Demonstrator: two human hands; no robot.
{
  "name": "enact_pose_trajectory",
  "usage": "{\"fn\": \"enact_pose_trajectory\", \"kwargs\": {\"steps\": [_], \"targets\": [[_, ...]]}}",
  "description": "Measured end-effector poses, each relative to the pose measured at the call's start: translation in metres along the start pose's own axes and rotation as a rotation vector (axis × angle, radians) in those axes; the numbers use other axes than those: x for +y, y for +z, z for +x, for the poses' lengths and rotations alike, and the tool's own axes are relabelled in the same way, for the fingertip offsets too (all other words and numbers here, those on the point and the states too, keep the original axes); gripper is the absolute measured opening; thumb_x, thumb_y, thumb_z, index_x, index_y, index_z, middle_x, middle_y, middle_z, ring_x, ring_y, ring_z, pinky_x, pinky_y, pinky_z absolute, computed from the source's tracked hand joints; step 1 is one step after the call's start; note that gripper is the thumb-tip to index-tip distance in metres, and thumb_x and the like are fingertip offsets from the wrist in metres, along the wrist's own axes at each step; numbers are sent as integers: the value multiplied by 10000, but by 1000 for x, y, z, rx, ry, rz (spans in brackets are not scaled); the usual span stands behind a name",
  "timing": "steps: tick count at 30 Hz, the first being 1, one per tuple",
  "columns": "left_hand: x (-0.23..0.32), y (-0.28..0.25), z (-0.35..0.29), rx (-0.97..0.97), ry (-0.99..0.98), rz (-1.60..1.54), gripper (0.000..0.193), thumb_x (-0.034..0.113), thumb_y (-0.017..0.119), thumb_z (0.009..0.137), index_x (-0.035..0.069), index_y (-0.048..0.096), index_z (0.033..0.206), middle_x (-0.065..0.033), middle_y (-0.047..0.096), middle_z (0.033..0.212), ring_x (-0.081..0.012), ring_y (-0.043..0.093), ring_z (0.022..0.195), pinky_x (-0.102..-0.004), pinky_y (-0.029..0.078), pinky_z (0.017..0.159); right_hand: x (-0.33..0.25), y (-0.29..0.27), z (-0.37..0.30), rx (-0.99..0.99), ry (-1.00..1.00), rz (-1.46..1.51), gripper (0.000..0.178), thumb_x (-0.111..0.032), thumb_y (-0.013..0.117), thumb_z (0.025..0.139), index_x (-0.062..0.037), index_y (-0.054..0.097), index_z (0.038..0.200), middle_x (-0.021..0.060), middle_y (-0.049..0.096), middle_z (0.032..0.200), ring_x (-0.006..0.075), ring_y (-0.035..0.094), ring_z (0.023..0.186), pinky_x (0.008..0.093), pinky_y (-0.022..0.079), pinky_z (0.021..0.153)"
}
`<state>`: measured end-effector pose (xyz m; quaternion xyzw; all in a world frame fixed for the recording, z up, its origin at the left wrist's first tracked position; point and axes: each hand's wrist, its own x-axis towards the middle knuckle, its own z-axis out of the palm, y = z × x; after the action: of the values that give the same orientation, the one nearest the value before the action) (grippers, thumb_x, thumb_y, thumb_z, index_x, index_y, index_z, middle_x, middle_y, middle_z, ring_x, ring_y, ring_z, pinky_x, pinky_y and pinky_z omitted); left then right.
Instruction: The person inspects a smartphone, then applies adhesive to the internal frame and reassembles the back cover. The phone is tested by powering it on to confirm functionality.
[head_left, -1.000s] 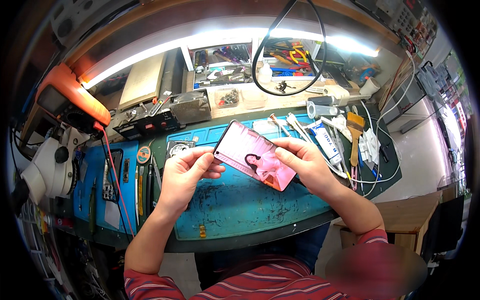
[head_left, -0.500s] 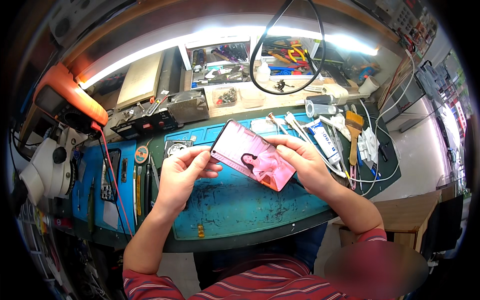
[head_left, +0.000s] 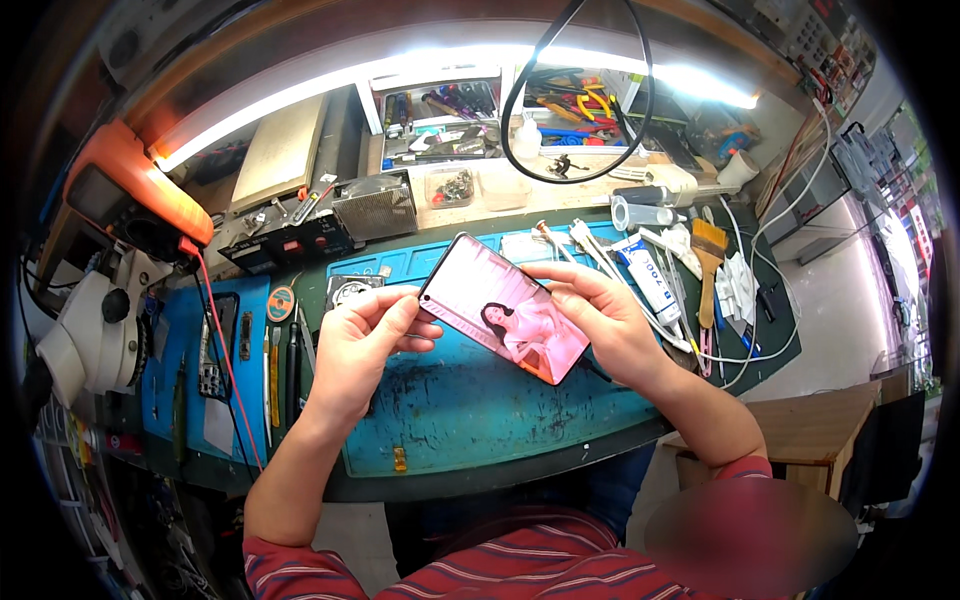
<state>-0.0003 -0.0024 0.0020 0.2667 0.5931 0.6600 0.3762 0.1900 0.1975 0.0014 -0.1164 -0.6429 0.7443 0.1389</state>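
Pinching phone point(head_left: 506, 310) by one corner in left grip point(head_left: 362, 335), clasping opposite end in right grip point(head_left: 607, 315); holding it between both, above blue mat point(head_left: 480, 430); apparently checking lit screen point(head_left: 500, 305); calling for steady support.

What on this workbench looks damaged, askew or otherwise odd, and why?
The blue mat looks worn: dark scuffs mark its middle, on the person's side of the phone. To the right, crumpled white material lies loose beside the brush, which looks untidy. The phone's lit screen shows no obvious damage.
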Motion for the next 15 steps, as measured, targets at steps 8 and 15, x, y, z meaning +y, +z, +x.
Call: {"fn": "enact_pose_trajectory", "kwargs": {"steps": [8,15], "targets": [[-2,0,0,15,-15,0,246,157,596,1009,-39,634,1153,-117,701,963,-168,697,842,-276,583,727,-2,1,0,20,-59,-129,355,-55,436,1030,0,560,1358,69,644,1185,90,590,1046,263,460,941],[-3,-2,0,10,-9,-1,282,169,617,999,-60,633,1163,-150,707,975,-195,709,857,-308,594,754,-2,-1,-1,2,-54,-168,361,-40,429,1026,-10,573,1356,68,639,1193,97,585,1060,265,454,952]]}}
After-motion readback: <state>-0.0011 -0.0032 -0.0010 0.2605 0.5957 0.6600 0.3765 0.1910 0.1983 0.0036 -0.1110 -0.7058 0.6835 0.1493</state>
